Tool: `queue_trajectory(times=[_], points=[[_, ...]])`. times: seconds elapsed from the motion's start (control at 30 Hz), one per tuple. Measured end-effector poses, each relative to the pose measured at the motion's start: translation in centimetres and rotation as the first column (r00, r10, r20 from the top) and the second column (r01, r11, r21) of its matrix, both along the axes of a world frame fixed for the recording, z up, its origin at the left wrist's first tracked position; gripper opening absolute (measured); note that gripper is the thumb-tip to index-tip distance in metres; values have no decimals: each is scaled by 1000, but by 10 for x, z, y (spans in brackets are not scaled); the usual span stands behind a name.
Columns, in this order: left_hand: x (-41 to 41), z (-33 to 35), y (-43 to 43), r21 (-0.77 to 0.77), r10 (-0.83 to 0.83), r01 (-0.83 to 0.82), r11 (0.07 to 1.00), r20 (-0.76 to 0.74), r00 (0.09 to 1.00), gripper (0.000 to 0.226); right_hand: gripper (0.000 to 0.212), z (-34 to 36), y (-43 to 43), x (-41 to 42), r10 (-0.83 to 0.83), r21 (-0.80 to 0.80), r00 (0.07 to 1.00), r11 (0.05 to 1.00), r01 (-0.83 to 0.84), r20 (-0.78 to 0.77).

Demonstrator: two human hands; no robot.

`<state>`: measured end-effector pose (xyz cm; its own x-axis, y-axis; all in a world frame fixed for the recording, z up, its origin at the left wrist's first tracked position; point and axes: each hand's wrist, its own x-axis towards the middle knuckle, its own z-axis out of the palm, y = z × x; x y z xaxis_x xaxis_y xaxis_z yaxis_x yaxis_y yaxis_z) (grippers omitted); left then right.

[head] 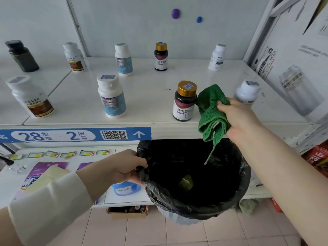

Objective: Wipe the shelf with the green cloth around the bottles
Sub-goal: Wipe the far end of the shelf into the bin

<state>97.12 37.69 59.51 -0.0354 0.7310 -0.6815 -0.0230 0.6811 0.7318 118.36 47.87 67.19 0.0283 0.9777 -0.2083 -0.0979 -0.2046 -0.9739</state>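
Note:
My right hand (238, 118) grips the bunched green cloth (210, 112) at the white shelf's front edge (168, 129), right of a dark bottle with a gold cap (184, 102). A thread dangles from the cloth over a bin. A white bottle (245, 93) stands just behind my right hand. My left hand (127, 167) holds the rim of the bin lined with a black bag (195, 176), below the shelf edge. Several more bottles stand spaced apart on the shelf, among them a white and blue one (111, 98) and a white and brown one (30, 96).
A blue label strip (74, 134) runs along the shelf's front at left. The lower shelf (53, 157) carries price tags, purple packets and a blue detergent bottle (126, 188). A printed panel (287, 71) walls the right side. Red boxes (317, 157) sit at lower right above the tiled floor.

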Motion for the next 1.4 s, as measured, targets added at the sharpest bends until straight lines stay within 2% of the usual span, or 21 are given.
queue_trajectory(times=[0.37, 0.47, 0.53, 0.63, 0.7, 0.77, 0.93, 1.03, 1.13, 1.23, 1.4], points=[[-7, -5, 10, -27, -14, 14, 1000, 6, 1000, 13, 19, -10, 8, -29, 83, 0, 996, 997, -83, 16], [-8, -5, 13, -37, -3, 3, 999, 9, 1000, 13, 23, -10, 6, -35, 132, 1, 991, 991, -132, 14], [-9, -6, 14, -42, 7, -7, 999, 10, 1000, 15, 26, -5, 13, -34, 107, 43, 993, 993, -109, 42], [-12, -7, 17, -48, 24, -24, 999, 7, 1000, 15, 26, 11, 47, -33, -64, 235, 980, 972, 18, 191], [-13, -8, 20, -53, 34, -33, 998, 5, 999, 17, 29, 23, 78, -40, -190, 391, 896, 920, 20, 401], [-14, -8, 22, -54, 46, -46, 998, 2, 999, 16, 33, 29, 106, -54, -258, 428, 789, 904, -7, 558], [-16, -10, 25, -66, 74, -71, 995, 34, 997, 19, 36, -3, 167, -71, -213, 272, 693, 962, 25, 689], [-19, -9, 27, -90, 85, -78, 993, 84, 993, 21, 38, -10, 191, -75, -225, 273, 641, 962, 25, 734], [-22, -8, 27, -123, 96, -82, 989, 117, 988, 22, 38, -5, 212, -84, -204, 275, 631, 961, -16, 749], [-23, -8, 25, -131, 89, -73, 989, 121, 989, 24, 36, -3, 223, -95, -102, 222, 637, 969, -111, 764], [-21, -7, 22, -115, 71, -58, 992, 113, 991, 24, 38, -4, 221, -94, 1, 187, 576, 945, -267, 817]])
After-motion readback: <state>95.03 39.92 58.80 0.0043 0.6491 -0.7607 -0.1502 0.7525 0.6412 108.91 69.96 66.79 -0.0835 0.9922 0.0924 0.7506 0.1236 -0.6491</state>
